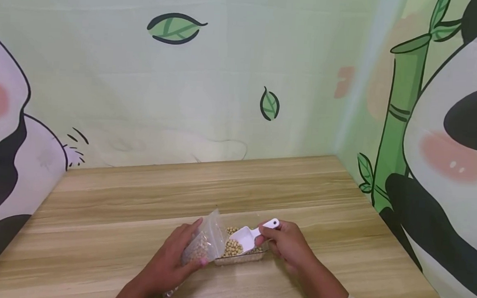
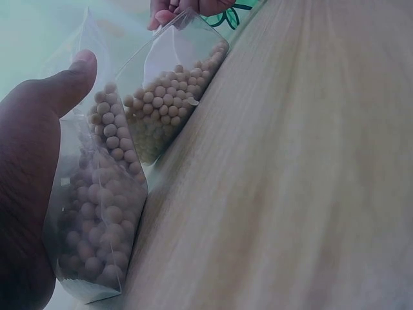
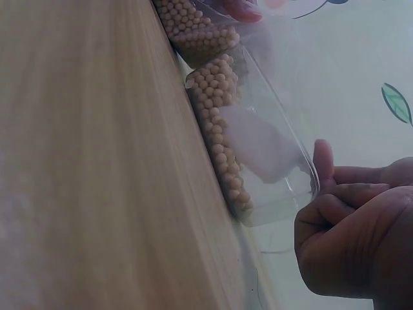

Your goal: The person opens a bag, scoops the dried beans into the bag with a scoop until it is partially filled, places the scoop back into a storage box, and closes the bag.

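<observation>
My left hand (image 1: 169, 259) holds a clear plastic zip bag (image 1: 215, 234) of round, pale beans, thumb on the near side and fingers on the far side. The bag leans with its mouth toward a clear plastic box (image 1: 240, 259), which stands just right of it. Beans (image 1: 233, 248) cover the bottom of this box. My right hand (image 1: 293, 247) pinches the handle of a white scoop (image 1: 243, 237), whose bowl dips into the box among the beans. In the left wrist view the bag's beans (image 2: 97, 226) fill its lower part.
The box and bag rest on a wood-grain table (image 1: 145, 193). Behind it stands a pale green wall covering (image 1: 115, 77) printed with leaves, and panda drawings (image 1: 435, 147) flank both sides.
</observation>
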Demonstrator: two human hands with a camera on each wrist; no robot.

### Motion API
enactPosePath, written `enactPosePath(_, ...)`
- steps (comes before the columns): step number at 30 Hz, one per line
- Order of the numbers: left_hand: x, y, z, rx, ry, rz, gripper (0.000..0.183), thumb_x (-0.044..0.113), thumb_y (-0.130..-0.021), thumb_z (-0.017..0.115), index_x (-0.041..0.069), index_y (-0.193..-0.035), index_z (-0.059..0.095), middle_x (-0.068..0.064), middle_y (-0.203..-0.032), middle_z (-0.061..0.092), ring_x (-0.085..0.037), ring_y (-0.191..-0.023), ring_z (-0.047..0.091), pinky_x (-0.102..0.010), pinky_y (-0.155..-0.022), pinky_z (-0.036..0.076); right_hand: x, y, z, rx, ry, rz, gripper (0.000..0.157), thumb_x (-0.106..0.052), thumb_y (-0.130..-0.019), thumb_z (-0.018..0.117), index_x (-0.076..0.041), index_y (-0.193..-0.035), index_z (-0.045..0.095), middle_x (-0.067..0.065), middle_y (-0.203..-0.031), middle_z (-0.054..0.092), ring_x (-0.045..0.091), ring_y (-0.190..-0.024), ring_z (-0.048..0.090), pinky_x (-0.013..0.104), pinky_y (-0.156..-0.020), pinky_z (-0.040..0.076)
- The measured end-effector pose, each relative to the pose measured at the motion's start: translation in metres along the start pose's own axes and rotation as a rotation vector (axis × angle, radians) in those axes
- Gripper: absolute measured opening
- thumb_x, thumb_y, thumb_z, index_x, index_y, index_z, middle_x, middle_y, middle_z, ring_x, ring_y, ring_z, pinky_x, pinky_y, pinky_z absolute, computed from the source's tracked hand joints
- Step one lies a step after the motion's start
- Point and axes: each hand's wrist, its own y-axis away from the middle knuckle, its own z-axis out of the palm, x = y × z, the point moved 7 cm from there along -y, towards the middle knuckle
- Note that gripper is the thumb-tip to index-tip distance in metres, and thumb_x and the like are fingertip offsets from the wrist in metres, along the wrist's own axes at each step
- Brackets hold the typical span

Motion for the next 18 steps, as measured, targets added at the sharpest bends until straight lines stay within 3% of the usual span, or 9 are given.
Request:
enactPosePath(8, 0.0001, 0.0002, 0.0002, 0.007, -0.004, 0.016, 0.092, 0.036, -0.095, 0.084, 0.011, -0.170, 0.037, -0.007, -0.143, 0.062, -0.012, -0.124, 0.057, -0.043, -0.099, 0.056, 0.0053, -0.0013, 0.0007, -0.009, -0.157, 0.030, 0.025, -0.004, -0.107, 0.059, 0.013, -0.125, 0.061, -0.007, -0.070, 0.073, -0.001, -0.041, 0.030, 0.017, -0.043, 0.023)
enactPosePath(13, 0.0008, 0.0000, -0.0002, 0.013, -0.011, 0.028, 0.092, 0.035, -0.094, 0.084, 0.009, -0.169, 0.038, -0.008, -0.143, 0.062, -0.012, -0.123, 0.057, -0.042, -0.099, 0.056, 0.0079, -0.0020, -0.0005, -0.020, -0.243, 0.049, 0.013, -0.006, -0.108, 0.057, 0.003, -0.107, 0.067, -0.006, -0.069, 0.070, -0.002, -0.040, 0.031, 0.017, -0.042, 0.023)
enactPosePath(18, 0.0014, -0.0001, -0.0005, 0.017, -0.011, 0.029, 0.091, 0.034, -0.094, 0.084, 0.007, -0.169, 0.039, -0.008, -0.142, 0.063, -0.012, -0.122, 0.057, -0.042, -0.098, 0.056, 0.0096, -0.0042, -0.0014, -0.032, -0.330, 0.061, 0.021, -0.005, -0.109, 0.053, -0.005, -0.092, 0.066, -0.007, -0.067, 0.065, -0.002, -0.039, 0.031, 0.016, -0.042, 0.025)
